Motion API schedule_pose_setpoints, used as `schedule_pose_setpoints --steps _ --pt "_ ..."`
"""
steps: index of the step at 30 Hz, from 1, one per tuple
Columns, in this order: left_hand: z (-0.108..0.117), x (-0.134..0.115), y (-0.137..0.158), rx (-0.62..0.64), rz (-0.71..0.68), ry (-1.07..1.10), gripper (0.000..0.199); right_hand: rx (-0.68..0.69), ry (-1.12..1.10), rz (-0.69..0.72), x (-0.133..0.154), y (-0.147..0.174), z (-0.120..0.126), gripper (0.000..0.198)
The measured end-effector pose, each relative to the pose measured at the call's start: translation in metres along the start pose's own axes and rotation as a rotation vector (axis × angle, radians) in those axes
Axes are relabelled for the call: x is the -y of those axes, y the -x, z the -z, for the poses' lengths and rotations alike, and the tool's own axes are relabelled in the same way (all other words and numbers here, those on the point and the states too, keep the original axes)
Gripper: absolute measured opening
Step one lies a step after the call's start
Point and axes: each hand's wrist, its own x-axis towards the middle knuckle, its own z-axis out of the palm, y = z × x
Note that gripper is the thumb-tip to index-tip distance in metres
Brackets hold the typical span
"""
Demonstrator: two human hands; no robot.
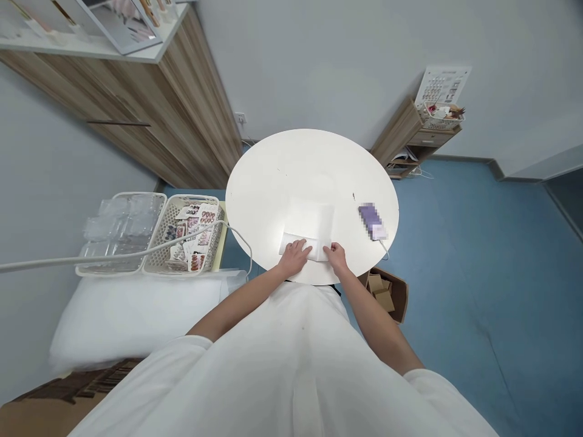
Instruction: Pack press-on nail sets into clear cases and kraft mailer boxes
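On the round white table (310, 164) lies a thin, translucent whitish sheet (324, 221), which looks like plastic or foam wrap. Its near part appears folded over, close to the table's front edge. My left hand (295, 258) rests on the left of that folded part, fingers spread and thumb apart, pressing it down. At the sheet's right edge, my right hand (336, 256) has its fingertips pinched together on the material. Whether anything lies inside the fold cannot be made out.
A blurred purple object (370, 218) with a cable lies at the table's right. To the left stand a basket of nail-tip cards (152, 252) and a basket of clear packages (117, 272). A white cable (182, 238) crosses there. A carton of small boxes (401, 297) stands below right.
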Motion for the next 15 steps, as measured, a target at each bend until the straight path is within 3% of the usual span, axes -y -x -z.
schedule_pose_setpoints --steps 9,15 --pt "0.0 0.003 0.012 -0.014 0.011 0.106 0.061 0.19 0.004 0.011 0.023 0.004 -0.034 0.018" --pt "0.005 0.002 0.017 -0.029 -0.076 0.026 0.053 0.228 0.115 0.04 0.025 0.002 -0.029 0.028"
